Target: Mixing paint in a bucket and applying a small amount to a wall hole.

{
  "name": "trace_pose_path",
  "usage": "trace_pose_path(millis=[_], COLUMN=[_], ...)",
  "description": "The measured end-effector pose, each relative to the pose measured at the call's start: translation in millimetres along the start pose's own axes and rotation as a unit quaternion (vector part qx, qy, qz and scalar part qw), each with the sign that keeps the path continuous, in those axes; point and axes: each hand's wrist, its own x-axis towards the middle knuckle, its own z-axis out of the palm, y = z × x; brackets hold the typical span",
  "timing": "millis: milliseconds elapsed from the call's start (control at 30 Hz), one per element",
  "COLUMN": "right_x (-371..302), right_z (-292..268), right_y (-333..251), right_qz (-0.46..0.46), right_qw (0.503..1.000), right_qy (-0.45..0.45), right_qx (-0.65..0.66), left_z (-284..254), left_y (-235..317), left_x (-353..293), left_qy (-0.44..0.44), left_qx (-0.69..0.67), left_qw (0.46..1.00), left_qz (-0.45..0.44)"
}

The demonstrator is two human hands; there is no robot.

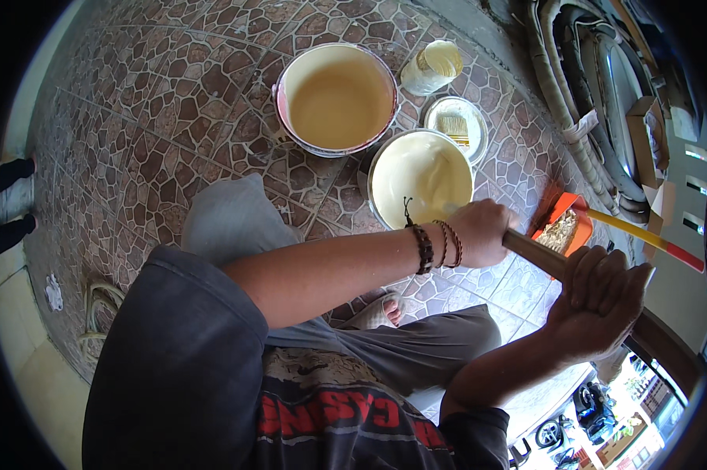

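My left hand (482, 231), with bead bracelets on the wrist, grips a wooden stick (535, 252) near its lower part. My right hand (600, 301) grips the same stick higher up. The stick's lower end dips into a bucket (378, 164) of cream-coloured paint, and a pale streak of the stick shows in the liquid. A larger bucket (281, 82) of darker yellowish paint stands just behind it on the stone-pattern tiles.
A small open paint can (432, 66) and a round lid holding a brush (455, 125) lie behind the buckets. An orange dustpan (561, 227) with a yellow-red handle lies to the right. Coiled hoses (557, 86) sit at the far right. My bare foot (381, 309) rests below.
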Motion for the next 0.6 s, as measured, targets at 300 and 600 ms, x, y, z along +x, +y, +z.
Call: trace_pose_path(millis=[300, 600], right_x=[11.5, 2.6], right_z=[-4.9, -5.4], right_y=[24.1, 0.2], right_qz=[-0.011, -0.02], right_qw=[0.994, 0.999], right_qy=[-0.02, -0.01], right_qx=[0.105, -0.023], left_z=[-40.7, 1.6], left_y=[-10.0, 3.6], left_x=[0.8, 2.9], left_qy=[0.04, 0.01], left_qx=[0.136, 0.046], left_qw=[0.99, 0.999], left_qz=[0.019, -0.019])
